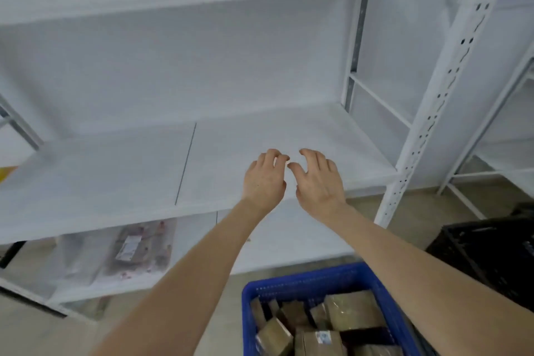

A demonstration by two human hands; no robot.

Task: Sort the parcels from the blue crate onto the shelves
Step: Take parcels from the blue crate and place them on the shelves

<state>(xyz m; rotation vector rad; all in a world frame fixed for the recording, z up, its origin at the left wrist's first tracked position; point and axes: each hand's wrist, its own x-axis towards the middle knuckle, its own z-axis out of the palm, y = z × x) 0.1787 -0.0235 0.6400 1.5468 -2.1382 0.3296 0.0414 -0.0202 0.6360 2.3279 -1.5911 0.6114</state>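
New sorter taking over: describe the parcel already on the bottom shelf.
Find the white shelving unit and look at its lowest shelf, just above the floor. On the left lies a flat parcel in clear plastic with a white label, unlike the brown boxes in the blue crate.

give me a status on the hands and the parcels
Left hand and right hand empty, fingers loosely curled, at the middle shelf. Parcels in the blue crate. Nothing blocking the hands.
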